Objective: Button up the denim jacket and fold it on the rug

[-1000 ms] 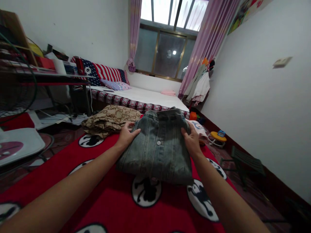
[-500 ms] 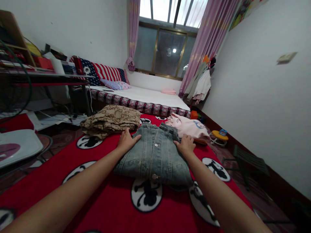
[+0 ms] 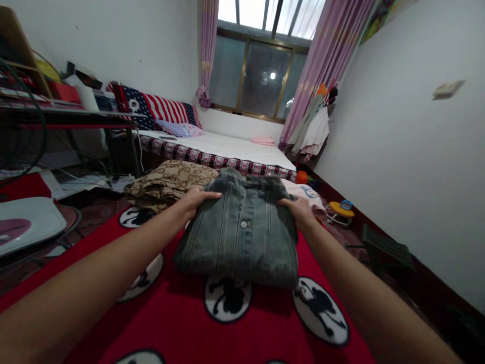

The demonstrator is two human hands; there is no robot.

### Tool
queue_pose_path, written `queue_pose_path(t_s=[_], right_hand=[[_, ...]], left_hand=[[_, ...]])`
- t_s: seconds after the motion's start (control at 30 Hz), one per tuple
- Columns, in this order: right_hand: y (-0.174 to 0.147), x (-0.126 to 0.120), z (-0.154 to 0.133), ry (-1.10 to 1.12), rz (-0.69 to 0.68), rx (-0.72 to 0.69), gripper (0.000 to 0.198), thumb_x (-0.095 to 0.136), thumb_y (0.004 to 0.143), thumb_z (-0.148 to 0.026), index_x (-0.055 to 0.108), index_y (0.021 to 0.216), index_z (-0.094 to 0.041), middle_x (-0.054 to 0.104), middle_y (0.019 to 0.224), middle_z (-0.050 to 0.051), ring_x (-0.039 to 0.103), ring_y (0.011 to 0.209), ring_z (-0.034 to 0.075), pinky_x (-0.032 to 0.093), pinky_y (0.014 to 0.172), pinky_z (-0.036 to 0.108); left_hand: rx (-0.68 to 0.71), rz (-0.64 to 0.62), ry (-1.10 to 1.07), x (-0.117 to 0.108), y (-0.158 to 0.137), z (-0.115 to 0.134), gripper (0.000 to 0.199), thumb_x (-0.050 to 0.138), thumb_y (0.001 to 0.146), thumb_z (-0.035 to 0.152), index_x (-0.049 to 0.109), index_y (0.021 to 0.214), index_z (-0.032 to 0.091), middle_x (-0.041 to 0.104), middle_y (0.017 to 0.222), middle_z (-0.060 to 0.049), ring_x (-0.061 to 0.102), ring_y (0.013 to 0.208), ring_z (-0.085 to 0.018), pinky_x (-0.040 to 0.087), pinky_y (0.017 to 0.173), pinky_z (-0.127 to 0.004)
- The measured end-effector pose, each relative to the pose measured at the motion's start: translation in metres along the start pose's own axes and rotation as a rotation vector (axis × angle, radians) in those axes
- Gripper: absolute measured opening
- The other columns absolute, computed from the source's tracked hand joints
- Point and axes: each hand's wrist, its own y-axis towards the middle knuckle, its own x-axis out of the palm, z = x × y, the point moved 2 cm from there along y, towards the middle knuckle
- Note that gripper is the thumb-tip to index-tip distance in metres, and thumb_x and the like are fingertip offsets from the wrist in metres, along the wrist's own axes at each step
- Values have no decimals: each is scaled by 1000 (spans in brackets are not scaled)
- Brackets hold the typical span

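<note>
A folded denim jacket is raised at its far end above the red blanket, its front button facing up. My left hand grips the jacket's left side, thumb on top and fingers beneath. On the opposite side my right hand clasps it the same way, fingers hidden under the cloth. Behind my left hand lies a folded brown patterned cloth. A pink folded garment rests beyond my right hand, partly covered by the jacket.
A bed with a white sheet stands under the window. At the left are a cluttered desk and a white chair. To the right are a yellow stool and a dark green folding chair.
Both hands have closed on the sides of the denim jacket and lifted it. Its collar end now rises higher and hides more of the pink garment.
</note>
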Motion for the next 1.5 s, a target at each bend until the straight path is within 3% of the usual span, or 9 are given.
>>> queue_pose_path(t_s=[0.17, 0.3, 0.5, 0.6, 0.83, 0.97, 1.27, 1.37, 1.5], right_hand=[[8, -34, -90, 126, 216, -699, 62, 79, 58, -27, 60, 116, -18, 68, 103, 3, 64, 91, 20, 54, 81, 36], [-27, -48, -84, 27, 206, -825, 63, 79, 62, -28, 56, 120, -21, 65, 113, 5, 61, 103, 22, 51, 90, 39], [-109, -46, 70, -278, -316, -483, 46, 66, 66, -18, 66, 112, -21, 68, 119, 8, 62, 111, 28, 47, 99, 44], [-129, -53, 115, -321, -349, -412, 58, 53, 67, -13, 61, 124, -22, 59, 134, 7, 53, 126, 26, 37, 110, 47], [-146, -55, 61, -317, -14, -549, 31, 47, 82, -17, 66, 106, -22, 69, 111, 5, 62, 109, 22, 45, 98, 39], [-164, -36, 27, -356, -106, -543, 29, 47, 93, -37, 62, 111, -21, 68, 104, 6, 64, 95, 20, 49, 83, 33], [-181, -22, 8, -1114, -88, -409, 26, 56, 86, -39, 65, 100, -19, 66, 93, 10, 63, 82, 26, 43, 63, 32], [-176, -37, 10, -938, -141, -287, 32, 47, 90, -41, 66, 76, -19, 65, 68, 7, 62, 64, 23, 39, 56, 31], [-168, -52, 29, -148, -220, 18, 39, 58, 81, -55, 66, 76, -18, 69, 69, 5, 63, 60, 20, 48, 55, 30]], left_hand=[[782, 40, 81, 2, -32, 98, 65, 84, 55, 19, 59, 115, 11, 69, 109, -6, 66, 98, -22, 50, 93, -44], [1072, 77, 419, -11, -55, 100, 68, 78, 66, 22, 52, 128, 11, 63, 117, -5, 59, 111, -22, 44, 100, -45], [853, -338, 981, -53, -82, -51, 51, 62, 72, 9, 60, 122, 19, 56, 133, -10, 50, 126, -27, 40, 108, -42], [831, -411, 987, -66, -97, -91, 59, 45, 72, 0, 57, 127, 19, 48, 144, -10, 45, 133, -23, 41, 107, -42], [835, -132, 892, -40, -116, -46, 33, 40, 73, 6, 70, 81, 18, 71, 91, -5, 64, 91, -18, 48, 87, -32], [668, -118, 887, -8, -124, -35, 28, 44, 87, 28, 68, 78, 16, 68, 80, -3, 61, 77, -16, 44, 71, -26], [404, -11, 802, 11, -111, -40, 40, 66, 69, 52, 50, 58, 17, 52, 56, 2, 49, 56, -13, 31, 50, -22], [254, -71, 463, 10, -115, -43, 32, 69, 68, 45, 58, 74, 16, 60, 65, 0, 57, 58, -16, 42, 49, -22], [58, -65, -14, 3, -120, -44, 29, 70, 74, 32, 60, 95, 14, 68, 74, -3, 64, 61, -16, 53, 53, -25]])
